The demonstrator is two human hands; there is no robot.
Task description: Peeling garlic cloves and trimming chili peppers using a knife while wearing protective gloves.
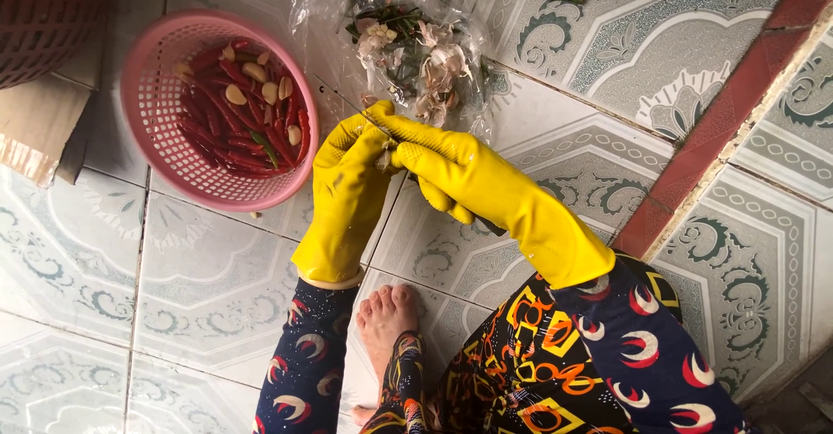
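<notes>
Both of my hands wear yellow rubber gloves and meet over the tiled floor. My left hand [347, 187] pinches a small garlic clove [383, 160] between its fingertips. My right hand [451, 169] grips a small knife, its thin blade [375, 125] lying against the clove; the handle is mostly hidden in the glove. A pink plastic basket [152, 82] to the left holds red chillies [234, 121] and several peeled garlic cloves [256, 74]. Just beyond my hands lies a clear plastic bag [317, 17] with garlic skins and green stems [416, 52].
My bare foot [386, 317] rests on the patterned floor tiles below my hands. A brown cardboard piece [35, 126] and a dark red woven basket [43, 13] sit at the far left. A red tile border [720, 113] runs diagonally on the right.
</notes>
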